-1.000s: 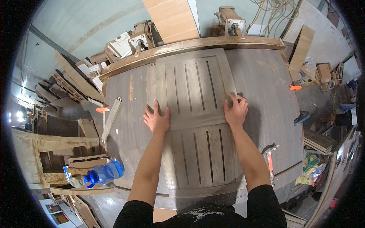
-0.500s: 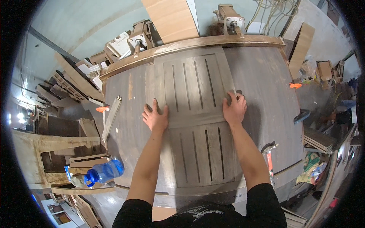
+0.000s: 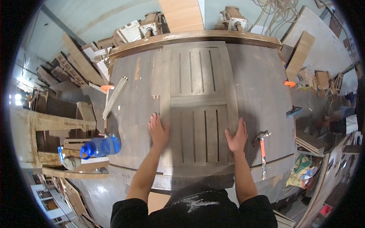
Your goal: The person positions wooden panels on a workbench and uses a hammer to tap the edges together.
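Observation:
A grey-brown slotted wooden door panel (image 3: pixel 198 100) lies flat on the work table, long sides running away from me. It has two framed sections, each with several narrow slots. My left hand (image 3: pixel 157 132) rests along its left side, fingers stretched forward and thumb near the edge, slightly blurred. At its right side is my right hand (image 3: pixel 237 137), fingers extended upward and thumb apart, touching or close to the edge. Neither hand grips anything. Small light pegs (image 3: pixel 156 97) show beyond my left hand, left of the panel. To the right of my right hand lies a claw hammer (image 3: pixel 263 152) with an orange-red handle.
The table (image 3: pixel 131 129) has a raised wooden rail (image 3: pixel 197 37) along its far edge, with two metal cylinders (image 3: pixel 151 26) behind. A wooden strip (image 3: pixel 115 98) and a blue water jug (image 3: pixel 102 147) are at the left. Orange clamp-like parts (image 3: pixel 289 83) sit at the table sides.
Both hands have slid toward me along the panel's sides, and their bent fingers have straightened. My view has shifted, and the hammer, partly hidden by my right arm before, now shows whole.

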`<move>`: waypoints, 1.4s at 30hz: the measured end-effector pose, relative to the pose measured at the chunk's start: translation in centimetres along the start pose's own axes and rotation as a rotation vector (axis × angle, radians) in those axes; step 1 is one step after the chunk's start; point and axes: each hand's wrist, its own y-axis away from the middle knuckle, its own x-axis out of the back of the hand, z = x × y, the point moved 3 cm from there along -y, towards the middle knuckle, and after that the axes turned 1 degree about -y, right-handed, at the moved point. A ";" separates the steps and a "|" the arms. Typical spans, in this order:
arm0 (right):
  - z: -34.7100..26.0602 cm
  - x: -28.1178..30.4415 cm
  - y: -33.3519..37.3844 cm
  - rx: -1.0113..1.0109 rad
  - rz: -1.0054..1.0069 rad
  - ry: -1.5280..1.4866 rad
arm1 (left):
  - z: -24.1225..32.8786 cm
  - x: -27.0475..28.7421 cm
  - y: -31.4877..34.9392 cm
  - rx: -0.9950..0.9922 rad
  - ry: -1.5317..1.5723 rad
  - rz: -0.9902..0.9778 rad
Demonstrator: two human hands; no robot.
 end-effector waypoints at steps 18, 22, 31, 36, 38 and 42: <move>-0.8 8.3 10.3 -0.456 -0.160 -0.495 | 0.0 8.6 10.2 0.656 1.282 -0.364; -1.6 9.6 15.3 -0.471 -0.057 -0.554 | -0.1 11.1 12.2 0.586 1.298 -0.341; -7.8 19.3 28.7 -0.337 0.384 -0.654 | 1.4 16.3 16.3 0.493 1.387 -0.393; -8.0 21.7 38.1 -0.153 0.682 -0.831 | 5.7 23.0 13.2 0.048 1.347 -0.750; -8.9 23.0 41.1 -0.148 0.819 -0.792 | 9.6 25.5 11.4 -0.076 1.429 -0.817; -8.5 26.3 48.3 -0.334 0.728 -0.646 | 14.9 26.7 11.4 -0.195 1.454 -0.848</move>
